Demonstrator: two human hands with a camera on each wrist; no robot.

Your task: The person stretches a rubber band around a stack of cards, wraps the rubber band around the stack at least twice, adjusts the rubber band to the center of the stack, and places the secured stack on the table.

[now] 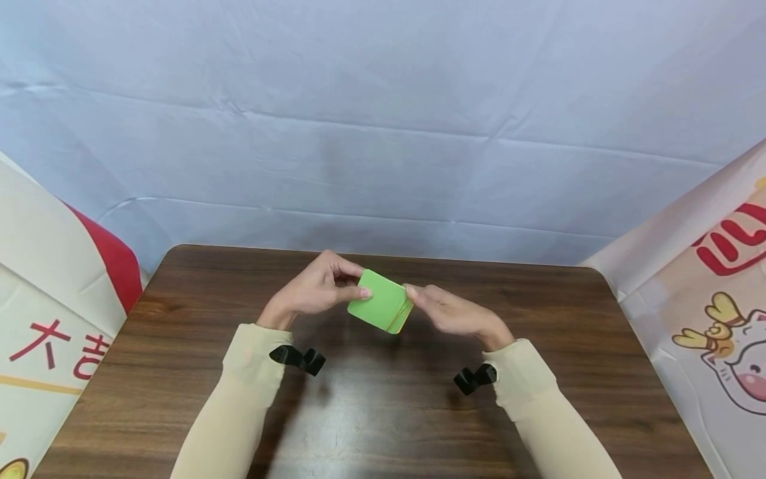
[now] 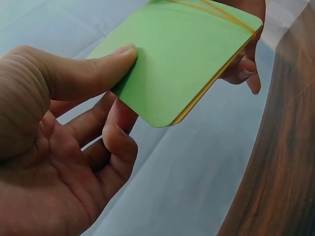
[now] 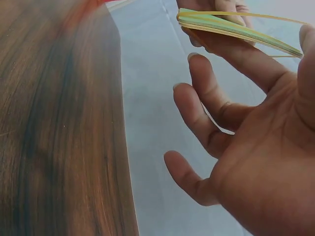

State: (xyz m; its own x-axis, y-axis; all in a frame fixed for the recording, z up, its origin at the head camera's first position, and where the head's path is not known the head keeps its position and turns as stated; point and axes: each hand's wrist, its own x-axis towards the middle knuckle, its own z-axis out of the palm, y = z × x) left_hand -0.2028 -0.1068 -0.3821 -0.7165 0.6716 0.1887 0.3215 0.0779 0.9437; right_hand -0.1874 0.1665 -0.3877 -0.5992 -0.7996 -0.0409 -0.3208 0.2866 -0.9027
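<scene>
A stack of green square cards [image 1: 378, 303] with rounded corners is held up above the table, tilted. My left hand [image 1: 314, 286] pinches its left side, thumb flat on the top card and fingers underneath. A thin yellow rubber band [image 3: 256, 14] runs over the stack toward its right end. In the right wrist view, the band stands off the cards, stretched toward the thumb of my right hand [image 1: 455, 311]. That hand's index finger reaches under the stack, and its other fingers are spread and bent below. The band's far end is hidden at the thumb.
Below the hands lies a dark brown wooden table [image 1: 383, 412] with rounded back corners. A pale blue cloth [image 1: 383, 133] hangs behind it. Printed cloths hang on the left [image 1: 54, 299] and right [image 1: 706, 319]. Black wrist mounts [image 1: 297, 358] project inward from both sleeves.
</scene>
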